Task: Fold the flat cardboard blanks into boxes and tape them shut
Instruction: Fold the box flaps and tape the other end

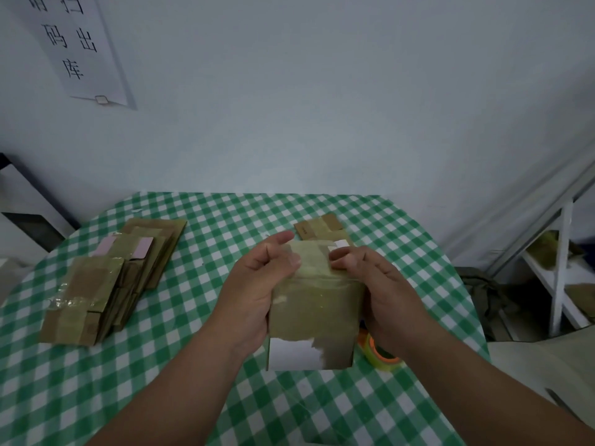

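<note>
From the head cam, both hands are up over the middle of the table holding one cardboard box (314,312) between them, lifted off the green checked tablecloth (199,375). The left hand (257,291) grips the box's left side, thumb up near the top flap and fingers curled onto it, while the right hand (383,297) grips the right side with its fingertips pinching at the top flap, right by a small white label. The hands sit close together, only the box's width apart. The box is covered in yellowish old tape and has a torn white sticker at its lower left corner. Just beside the right wrist, partly hidden by it, lies a tape roll (381,354) with an orange core, resting on the cloth. Off to the left there's a stack of flat blanks (119,278), a couple with pink labels showing. Behind the held box another flat blank (320,228) lies on the table. A paper sign (77,43) hangs on the wall up top left.
</note>
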